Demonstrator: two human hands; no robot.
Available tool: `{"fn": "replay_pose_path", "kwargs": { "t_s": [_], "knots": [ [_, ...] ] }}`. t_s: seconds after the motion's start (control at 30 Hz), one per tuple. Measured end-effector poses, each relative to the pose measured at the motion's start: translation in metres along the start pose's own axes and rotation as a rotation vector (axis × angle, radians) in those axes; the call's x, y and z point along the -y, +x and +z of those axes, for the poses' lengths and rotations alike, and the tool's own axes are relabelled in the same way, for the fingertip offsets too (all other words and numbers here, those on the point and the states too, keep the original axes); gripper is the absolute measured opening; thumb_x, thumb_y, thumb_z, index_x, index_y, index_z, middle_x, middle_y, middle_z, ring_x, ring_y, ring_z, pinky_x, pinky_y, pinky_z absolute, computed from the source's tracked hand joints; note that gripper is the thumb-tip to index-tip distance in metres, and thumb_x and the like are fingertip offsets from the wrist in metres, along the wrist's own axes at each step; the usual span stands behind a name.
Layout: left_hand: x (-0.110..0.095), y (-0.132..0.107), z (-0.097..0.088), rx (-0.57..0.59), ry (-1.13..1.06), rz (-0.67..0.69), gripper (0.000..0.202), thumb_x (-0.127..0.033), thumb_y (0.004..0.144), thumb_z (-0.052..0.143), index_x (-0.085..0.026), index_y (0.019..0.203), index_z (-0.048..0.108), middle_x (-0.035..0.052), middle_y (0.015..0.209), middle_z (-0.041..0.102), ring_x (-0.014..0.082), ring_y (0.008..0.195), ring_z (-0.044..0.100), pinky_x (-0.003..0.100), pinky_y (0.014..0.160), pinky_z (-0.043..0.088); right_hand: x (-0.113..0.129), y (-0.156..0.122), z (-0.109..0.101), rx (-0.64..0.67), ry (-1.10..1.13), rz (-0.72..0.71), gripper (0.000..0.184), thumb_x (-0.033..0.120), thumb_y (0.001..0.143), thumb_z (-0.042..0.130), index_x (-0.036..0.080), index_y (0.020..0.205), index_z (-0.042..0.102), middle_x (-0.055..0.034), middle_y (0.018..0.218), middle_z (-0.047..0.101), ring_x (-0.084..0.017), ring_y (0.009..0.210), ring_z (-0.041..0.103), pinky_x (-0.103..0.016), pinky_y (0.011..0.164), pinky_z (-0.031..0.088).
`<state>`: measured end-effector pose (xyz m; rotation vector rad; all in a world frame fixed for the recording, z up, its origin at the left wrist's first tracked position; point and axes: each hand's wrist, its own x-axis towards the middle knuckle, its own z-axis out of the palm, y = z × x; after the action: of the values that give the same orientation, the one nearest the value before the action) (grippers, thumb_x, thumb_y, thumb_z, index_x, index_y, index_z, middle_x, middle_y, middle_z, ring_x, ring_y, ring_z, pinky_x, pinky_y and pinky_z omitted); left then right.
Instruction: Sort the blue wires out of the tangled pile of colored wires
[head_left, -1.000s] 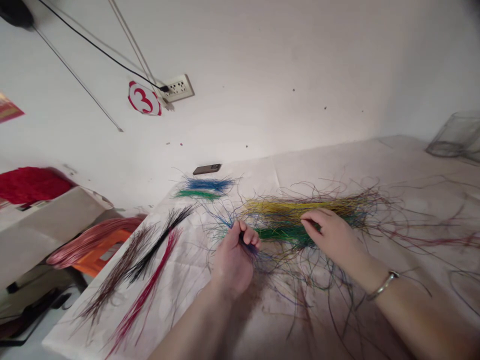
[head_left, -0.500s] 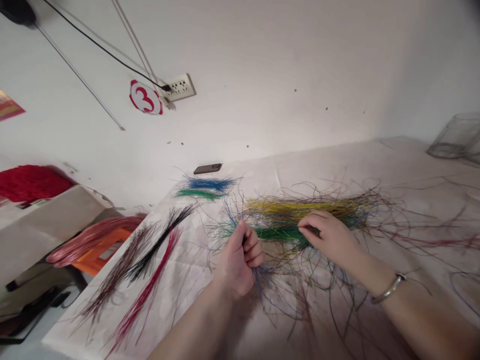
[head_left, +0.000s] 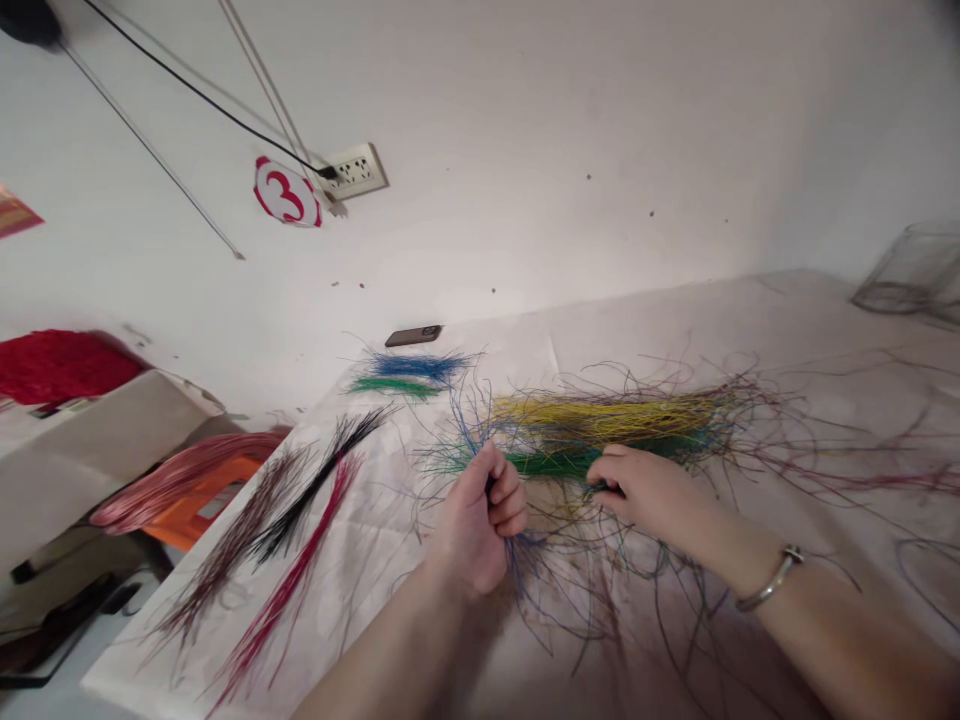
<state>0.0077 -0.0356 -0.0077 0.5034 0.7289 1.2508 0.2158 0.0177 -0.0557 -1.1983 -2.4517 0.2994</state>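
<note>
My left hand (head_left: 480, 515) is closed round a bunch of thin blue wires (head_left: 471, 425), whose ends stick out above and below the fist. To its right, my right hand (head_left: 637, 490) has its fingers pinched at the near edge of a pile of loose wires. What lies between those fingertips is too fine to make out. Green wires (head_left: 551, 463) run between the two hands, and yellow wires (head_left: 622, 415) lie behind them. Stray tangled wires (head_left: 667, 580) spread over the near side of the table.
Sorted bundles lie at left: black wires (head_left: 322, 485), red wires (head_left: 292, 600) and brown wires (head_left: 232, 555). Farther back are a blue bundle (head_left: 420, 367), a green bundle (head_left: 394, 386) and a phone (head_left: 413, 336). A clear container (head_left: 904, 270) stands at the right.
My right hand has moved slightly left and down, to the near edge of the green wires. My left hand stays in place, closed on the blue wires.
</note>
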Motion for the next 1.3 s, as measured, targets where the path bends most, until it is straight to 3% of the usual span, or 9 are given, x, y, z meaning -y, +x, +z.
{"fn": "replay_pose_path", "kwargs": {
  "t_s": [0.17,0.33,0.57,0.7,1.0,1.3],
  "knots": [
    [0.001,0.000,0.000,-0.007,0.005,-0.009,0.037,-0.041,0.080,0.061,-0.018,0.068,0.034,-0.0086,0.054,0.021,0.0036,0.042,0.011,0.018,0.038,0.008,0.002,0.002,-0.002,0.004,0.026,0.019,0.014,0.007,0.072,0.059,0.019,0.064,0.059,0.0005,0.071,0.055,-0.013,0.062,0.054,-0.025,0.057,0.038],
    [0.001,0.000,0.001,0.007,0.004,-0.016,0.035,-0.038,0.082,0.059,-0.018,0.068,0.034,-0.0082,0.055,0.021,0.0038,0.042,0.010,0.018,0.039,0.007,0.003,0.006,-0.006,-0.040,0.139,0.082,0.013,0.011,0.077,0.054,0.019,0.066,0.055,-0.0002,0.071,0.053,-0.013,0.063,0.051,-0.025,0.058,0.039],
    [0.002,-0.001,-0.001,0.016,0.011,-0.030,0.031,-0.036,0.085,0.054,-0.018,0.069,0.034,-0.0077,0.056,0.021,0.0047,0.044,0.009,0.018,0.039,0.007,-0.001,0.006,-0.003,-0.214,0.192,0.166,0.009,0.018,0.081,0.051,0.020,0.073,0.055,-0.0018,0.077,0.055,-0.015,0.067,0.053,-0.028,0.062,0.042],
    [0.002,-0.002,0.000,0.023,0.012,-0.025,0.030,-0.035,0.086,0.052,-0.018,0.069,0.034,-0.0076,0.056,0.021,0.0048,0.044,0.009,0.018,0.039,0.008,-0.010,0.006,-0.003,-0.353,0.218,0.267,0.010,0.025,0.082,0.052,0.021,0.073,0.055,-0.0013,0.073,0.056,-0.016,0.064,0.053,-0.028,0.059,0.041],
    [0.002,-0.002,-0.001,0.031,0.010,-0.030,0.029,-0.034,0.085,0.053,-0.018,0.069,0.035,-0.0074,0.056,0.022,0.0044,0.043,0.011,0.018,0.039,0.008,-0.024,0.010,-0.008,-0.479,0.455,0.589,0.023,0.039,0.080,0.050,0.021,0.066,0.052,0.0023,0.054,0.050,-0.014,0.052,0.045,-0.027,0.052,0.033],
    [0.003,-0.003,-0.001,0.041,0.013,-0.040,0.027,-0.033,0.086,0.051,-0.018,0.070,0.035,-0.0073,0.057,0.021,0.0044,0.044,0.011,0.018,0.040,0.008,-0.013,0.009,-0.009,-0.463,0.552,0.489,0.020,0.039,0.078,0.057,0.021,0.073,0.062,-0.0003,0.072,0.061,-0.017,0.069,0.054,-0.029,0.065,0.040]
  ]
}}
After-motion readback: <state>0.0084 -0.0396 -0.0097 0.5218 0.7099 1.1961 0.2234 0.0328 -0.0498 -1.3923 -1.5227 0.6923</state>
